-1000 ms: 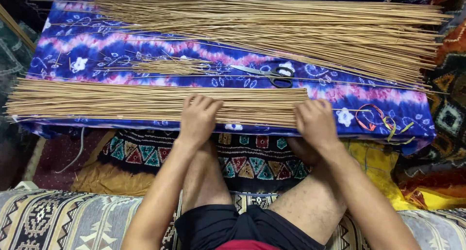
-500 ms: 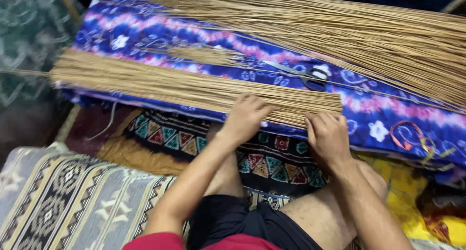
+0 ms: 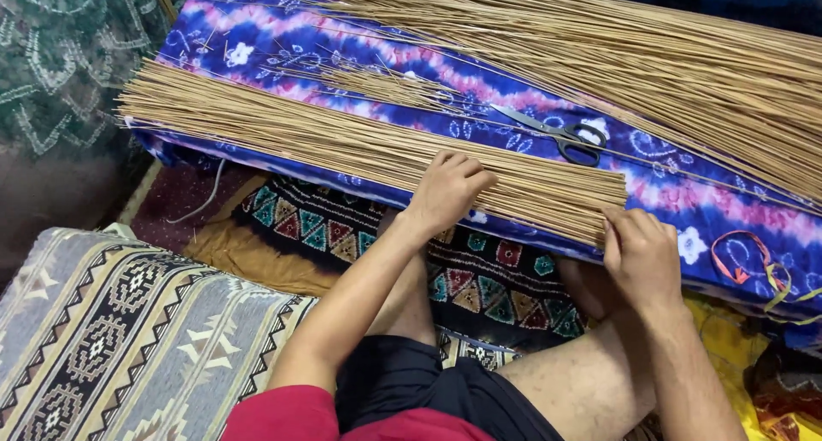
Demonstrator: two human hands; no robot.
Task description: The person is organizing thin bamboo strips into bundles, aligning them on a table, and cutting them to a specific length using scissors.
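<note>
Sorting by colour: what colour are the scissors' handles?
Black handles on the metal scissors, clearest in the head view.

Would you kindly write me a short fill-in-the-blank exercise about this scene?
1. The left hand lies flat on a bundle of thin ____.
2. The right hand is at the bundle's cut ____.
3. The scissors have ____ handles.
4. The bundle rests on a purple and ____ cloth.

Missing words: sticks; end; black; blue

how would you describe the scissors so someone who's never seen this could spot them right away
Find the blue and purple tie-dye cloth spread under the thin tan sticks. The scissors lie on it between the two stick piles, beyond the hands. They are the only metal thing there, with black handles.
</note>
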